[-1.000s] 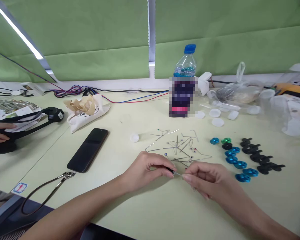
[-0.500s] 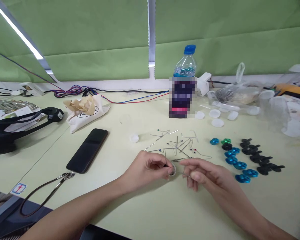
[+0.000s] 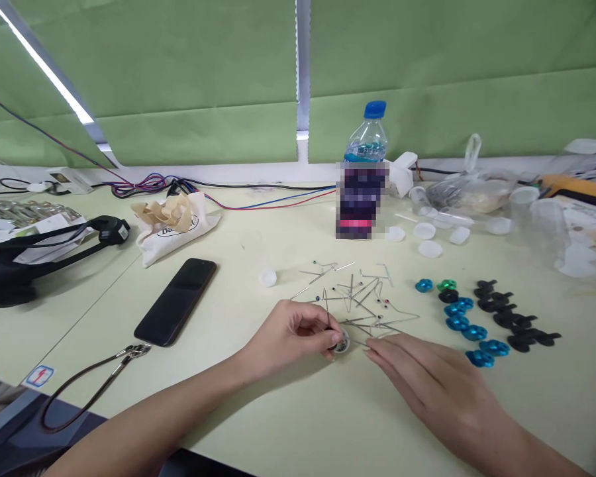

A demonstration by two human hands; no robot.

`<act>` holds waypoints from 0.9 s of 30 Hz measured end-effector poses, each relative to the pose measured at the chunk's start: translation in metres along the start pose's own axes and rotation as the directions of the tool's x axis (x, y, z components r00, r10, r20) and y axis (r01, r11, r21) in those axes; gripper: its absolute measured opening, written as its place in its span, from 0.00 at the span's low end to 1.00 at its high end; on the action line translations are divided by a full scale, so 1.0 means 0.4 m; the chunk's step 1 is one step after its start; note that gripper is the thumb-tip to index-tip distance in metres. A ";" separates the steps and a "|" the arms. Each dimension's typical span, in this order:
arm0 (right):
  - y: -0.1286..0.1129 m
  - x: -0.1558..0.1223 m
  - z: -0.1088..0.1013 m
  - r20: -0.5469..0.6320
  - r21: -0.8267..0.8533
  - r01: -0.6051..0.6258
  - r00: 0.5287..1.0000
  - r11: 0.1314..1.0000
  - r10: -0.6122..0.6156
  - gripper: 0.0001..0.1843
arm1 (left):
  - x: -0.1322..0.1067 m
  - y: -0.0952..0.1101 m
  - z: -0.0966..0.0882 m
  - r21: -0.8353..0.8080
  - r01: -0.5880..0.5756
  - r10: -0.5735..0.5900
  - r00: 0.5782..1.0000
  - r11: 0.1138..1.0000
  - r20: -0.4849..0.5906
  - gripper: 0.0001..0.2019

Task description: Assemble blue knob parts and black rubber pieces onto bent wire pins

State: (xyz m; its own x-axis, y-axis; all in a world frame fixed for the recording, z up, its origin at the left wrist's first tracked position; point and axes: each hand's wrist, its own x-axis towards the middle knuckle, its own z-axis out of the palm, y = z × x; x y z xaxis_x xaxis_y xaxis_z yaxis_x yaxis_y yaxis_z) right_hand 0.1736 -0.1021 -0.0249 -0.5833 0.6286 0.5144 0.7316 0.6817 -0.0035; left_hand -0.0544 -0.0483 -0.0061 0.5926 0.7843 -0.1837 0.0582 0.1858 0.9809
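Note:
My left hand is closed, its thumb and fingertips pinching a small round part with a pale rim. A dark thin rod stands up beside those fingertips. My right hand is turned back-up, its fingers together and the thumb hidden. From its fingertips a thin metal rod points left toward the round part; whether they touch I cannot tell. Just beyond both hands lie loose bent metal wires, some with small coloured ends.
Blue knobs and black wing-shaped pieces lie right of my right hand. White caps, a bottle and a blurred-out screen stand behind. To the left are a phone, a cloth pouch and a looped strap.
My right hand has rolled over, from thumb and fingers showing to back-up, with its fingertips staying near the round part. My left hand has kept its pinch. The view has shifted slightly.

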 end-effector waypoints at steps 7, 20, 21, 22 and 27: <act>-0.012 0.040 -0.036 -0.123 -0.110 0.147 0.979 0.983 -0.160 0.10 | -0.001 0.004 0.006 0.005 -0.026 0.026 1.000 1.000 -0.008 0.06; -0.023 0.023 -0.044 -0.187 -0.139 0.211 0.954 0.967 -0.235 0.10 | -0.008 0.005 0.005 -0.020 -0.065 0.064 0.997 0.998 -0.045 0.05; -0.024 0.024 -0.044 -0.188 -0.135 0.204 0.955 0.970 -0.228 0.09 | -0.009 0.005 0.006 -0.019 -0.068 0.067 0.997 0.998 -0.048 0.05; -0.025 0.026 -0.045 -0.182 -0.126 0.191 0.960 0.974 -0.211 0.09 | -0.009 0.004 0.007 -0.020 -0.068 0.067 0.997 0.998 -0.049 0.04; -0.023 0.032 -0.046 -0.100 -0.056 0.118 0.987 0.991 -0.123 0.10 | -0.012 0.004 0.010 -0.008 -0.064 0.063 0.997 0.998 -0.047 0.03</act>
State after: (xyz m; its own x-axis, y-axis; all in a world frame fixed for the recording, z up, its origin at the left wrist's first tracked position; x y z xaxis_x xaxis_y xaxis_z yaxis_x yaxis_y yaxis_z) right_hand 0.1658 -0.1071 -0.0026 -0.6304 0.4996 0.5941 0.6766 0.7288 0.1051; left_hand -0.0537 -0.0541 -0.0033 0.5568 0.8213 -0.1240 0.0142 0.1398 0.9901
